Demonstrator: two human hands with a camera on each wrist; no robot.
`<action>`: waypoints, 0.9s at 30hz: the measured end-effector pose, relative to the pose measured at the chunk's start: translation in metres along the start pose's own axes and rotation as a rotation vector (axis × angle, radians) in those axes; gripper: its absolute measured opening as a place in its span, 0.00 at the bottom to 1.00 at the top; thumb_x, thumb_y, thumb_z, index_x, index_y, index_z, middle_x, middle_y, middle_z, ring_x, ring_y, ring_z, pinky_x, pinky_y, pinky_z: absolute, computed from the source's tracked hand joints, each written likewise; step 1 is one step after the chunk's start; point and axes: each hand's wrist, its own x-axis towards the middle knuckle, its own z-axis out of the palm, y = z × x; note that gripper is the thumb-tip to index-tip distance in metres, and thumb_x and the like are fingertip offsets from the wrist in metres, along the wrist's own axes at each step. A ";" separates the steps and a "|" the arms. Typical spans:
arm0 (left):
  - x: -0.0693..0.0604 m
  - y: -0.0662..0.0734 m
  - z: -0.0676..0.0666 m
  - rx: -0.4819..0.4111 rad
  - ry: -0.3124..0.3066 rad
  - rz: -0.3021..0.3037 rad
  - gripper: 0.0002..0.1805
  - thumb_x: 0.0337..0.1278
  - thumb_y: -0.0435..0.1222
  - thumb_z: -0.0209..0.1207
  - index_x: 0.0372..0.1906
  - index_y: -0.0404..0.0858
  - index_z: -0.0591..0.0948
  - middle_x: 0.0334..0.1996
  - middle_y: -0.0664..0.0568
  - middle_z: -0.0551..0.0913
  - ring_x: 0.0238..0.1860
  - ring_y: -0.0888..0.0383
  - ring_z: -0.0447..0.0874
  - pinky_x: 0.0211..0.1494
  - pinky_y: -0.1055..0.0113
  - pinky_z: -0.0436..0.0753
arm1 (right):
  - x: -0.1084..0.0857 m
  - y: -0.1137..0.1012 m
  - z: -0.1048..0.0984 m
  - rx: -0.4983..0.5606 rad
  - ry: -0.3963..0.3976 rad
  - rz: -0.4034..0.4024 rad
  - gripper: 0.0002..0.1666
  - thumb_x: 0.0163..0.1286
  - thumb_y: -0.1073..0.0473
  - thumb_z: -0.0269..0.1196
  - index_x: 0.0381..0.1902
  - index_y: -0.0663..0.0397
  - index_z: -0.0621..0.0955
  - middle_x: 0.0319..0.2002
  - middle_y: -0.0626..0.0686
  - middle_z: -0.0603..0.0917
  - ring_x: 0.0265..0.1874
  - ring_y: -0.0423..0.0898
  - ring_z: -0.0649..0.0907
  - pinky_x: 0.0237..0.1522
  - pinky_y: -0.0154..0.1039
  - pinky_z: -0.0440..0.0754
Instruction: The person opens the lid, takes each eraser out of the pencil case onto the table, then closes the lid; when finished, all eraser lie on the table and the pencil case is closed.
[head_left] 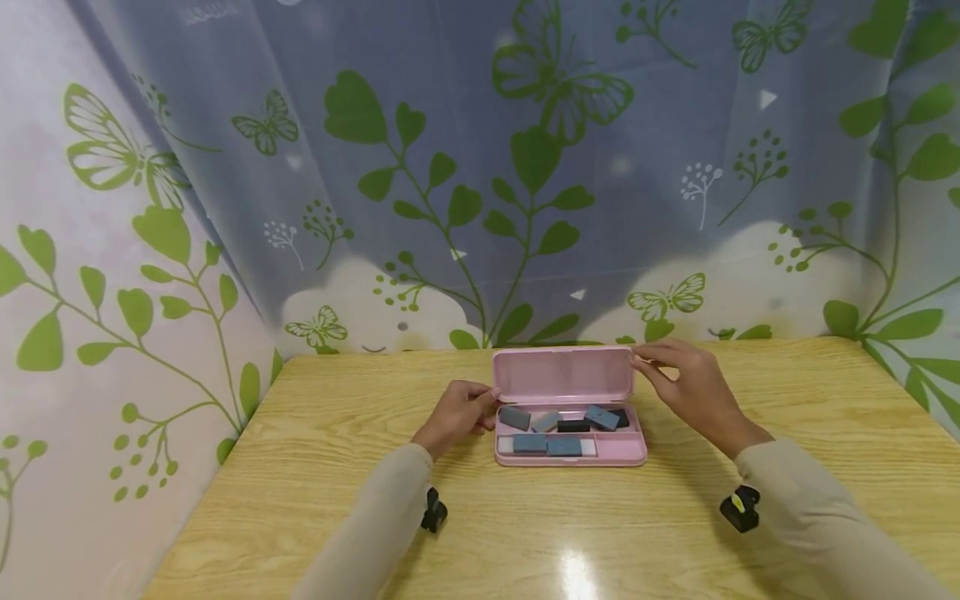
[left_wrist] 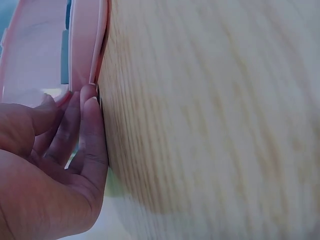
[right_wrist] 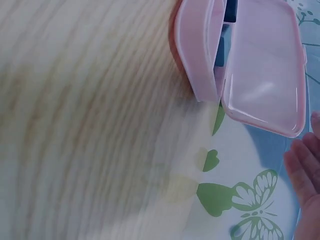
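Observation:
A pink pencil case (head_left: 621, 450) lies on the table with its lid (head_left: 564, 375) raised at the back. My left hand (head_left: 457, 412) grips the case's left end near the hinge, thumb and fingertips against the plastic. By the lid's upper right corner is my right hand (head_left: 686, 387), its fingers fairly straight; in the right wrist view the fingers (right_wrist: 300, 172) appear just off that corner. Inside the front compartment lie two blue-sleeved erasers (head_left: 529, 444) with white ends. Several blue-grey and black blocks (head_left: 573, 426) sit loosely in the back compartment, one tilted over another.
The wooden table (head_left: 300, 517) spreads around the case. Behind it hangs a blue curtain (head_left: 420, 67) printed with green leaves and butterflies, reaching the table's back edge. A similar pale printed cloth (head_left: 67, 433) covers the left side.

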 end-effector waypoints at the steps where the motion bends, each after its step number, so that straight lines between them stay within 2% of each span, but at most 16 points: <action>1: 0.001 -0.001 0.000 -0.001 -0.001 -0.008 0.17 0.76 0.37 0.56 0.52 0.28 0.85 0.37 0.43 0.88 0.22 0.61 0.79 0.25 0.73 0.80 | -0.002 0.000 -0.001 0.001 -0.008 0.004 0.15 0.55 0.73 0.75 0.43 0.66 0.89 0.37 0.58 0.89 0.30 0.48 0.86 0.27 0.31 0.81; 6: 0.004 -0.005 -0.003 -0.032 -0.015 -0.056 0.17 0.76 0.38 0.56 0.52 0.28 0.85 0.37 0.45 0.88 0.22 0.61 0.80 0.26 0.74 0.81 | -0.009 -0.002 -0.002 0.024 -0.080 0.025 0.15 0.56 0.72 0.75 0.42 0.67 0.88 0.35 0.58 0.89 0.26 0.47 0.87 0.26 0.42 0.86; 14: 0.006 -0.007 -0.008 -0.091 -0.043 -0.102 0.18 0.73 0.40 0.59 0.51 0.28 0.86 0.38 0.46 0.89 0.22 0.63 0.83 0.27 0.74 0.83 | -0.016 -0.009 0.002 0.101 -0.212 0.058 0.16 0.56 0.71 0.75 0.45 0.67 0.88 0.38 0.59 0.88 0.28 0.43 0.85 0.28 0.36 0.85; 20: 0.003 -0.005 -0.010 -0.096 -0.049 -0.120 0.18 0.72 0.41 0.60 0.50 0.30 0.87 0.37 0.47 0.90 0.23 0.63 0.84 0.28 0.73 0.85 | -0.021 -0.019 0.008 0.137 -0.346 0.125 0.15 0.61 0.66 0.74 0.46 0.65 0.87 0.40 0.57 0.88 0.31 0.41 0.84 0.31 0.36 0.84; 27: 0.003 -0.004 -0.010 -0.111 -0.045 -0.140 0.17 0.71 0.42 0.62 0.49 0.32 0.88 0.35 0.48 0.90 0.22 0.63 0.84 0.27 0.74 0.84 | -0.023 -0.026 0.014 0.126 -0.438 0.159 0.10 0.62 0.65 0.74 0.41 0.61 0.89 0.31 0.45 0.84 0.28 0.37 0.77 0.29 0.35 0.82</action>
